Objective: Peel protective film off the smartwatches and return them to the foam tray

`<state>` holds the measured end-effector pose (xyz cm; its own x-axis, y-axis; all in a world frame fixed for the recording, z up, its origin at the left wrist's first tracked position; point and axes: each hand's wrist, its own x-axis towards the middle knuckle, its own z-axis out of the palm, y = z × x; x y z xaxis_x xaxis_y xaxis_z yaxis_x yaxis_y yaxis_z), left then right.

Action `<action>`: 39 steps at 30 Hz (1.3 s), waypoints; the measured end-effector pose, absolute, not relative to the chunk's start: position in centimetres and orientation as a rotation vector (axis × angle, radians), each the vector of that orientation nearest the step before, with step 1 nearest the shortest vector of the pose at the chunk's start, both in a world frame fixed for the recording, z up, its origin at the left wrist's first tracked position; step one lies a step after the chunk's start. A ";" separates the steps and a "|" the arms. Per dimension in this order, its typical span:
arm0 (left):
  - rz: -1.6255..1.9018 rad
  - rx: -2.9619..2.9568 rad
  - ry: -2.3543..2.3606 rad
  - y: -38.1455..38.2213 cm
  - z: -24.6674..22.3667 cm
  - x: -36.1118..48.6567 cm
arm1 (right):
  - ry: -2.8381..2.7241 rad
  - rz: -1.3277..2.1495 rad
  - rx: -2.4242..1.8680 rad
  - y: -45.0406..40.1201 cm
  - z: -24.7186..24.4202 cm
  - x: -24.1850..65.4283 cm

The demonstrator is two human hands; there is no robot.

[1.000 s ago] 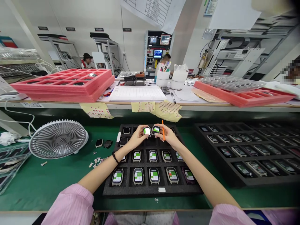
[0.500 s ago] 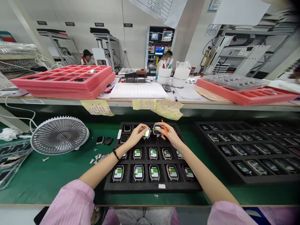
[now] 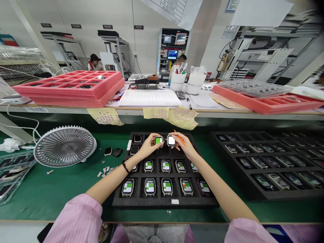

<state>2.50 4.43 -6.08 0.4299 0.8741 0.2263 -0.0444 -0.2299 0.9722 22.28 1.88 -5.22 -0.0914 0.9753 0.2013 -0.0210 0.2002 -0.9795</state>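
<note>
Above the back rows of a black foam tray [image 3: 162, 201], my left hand [image 3: 150, 145] holds a smartwatch body [image 3: 158, 140] with a green and white screen. Close beside it, my right hand [image 3: 184, 144] grips a second watch body [image 3: 171, 140], its screen lit white. An orange stick [image 3: 180, 137] is also held in my right hand, pointing up and left. Watches with green and white screens [image 3: 150, 186] fill the front rows of the tray, one showing some red [image 3: 186, 186]. Dark-screened watches [image 3: 137, 138] sit at its back left.
A grey fan [image 3: 65, 146] lies at the left, near two loose watch bodies [image 3: 108, 151] and small scraps [image 3: 103, 171]. Another black tray of watches [image 3: 253, 165] is at the right. Red foam trays [image 3: 71, 87] and a paper sheet [image 3: 149, 98] rest on the shelf.
The screen in my right hand has turned from green and white to plain white, and the left one from mostly white to green and white. Both hands have shifted only slightly.
</note>
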 end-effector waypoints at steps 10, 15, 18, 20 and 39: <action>1.004 1.498 0.799 4.5 -5.7 2.2 | -1.424 1.239 -0.978 1.8 -5.4 22.1; 0.986 1.533 0.681 4.2 -5.8 2.5 | -1.454 1.222 -0.954 2.1 -5.9 22.4; 0.971 1.556 0.637 4.1 -5.8 2.4 | -1.413 1.226 -0.959 2.2 -5.8 22.4; 0.958 1.552 0.622 4.2 -5.9 2.4 | -1.370 1.225 -0.977 2.2 -5.7 22.3; 0.952 1.457 0.666 4.6 -6.1 2.4 | -1.362 1.206 -0.984 2.1 -5.5 22.3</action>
<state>2.43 4.61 -6.12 0.4990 0.8492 0.1727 -0.1293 -0.1241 0.9838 22.31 2.10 -5.52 -0.1432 0.9752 0.1687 -0.0496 0.1632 -0.9853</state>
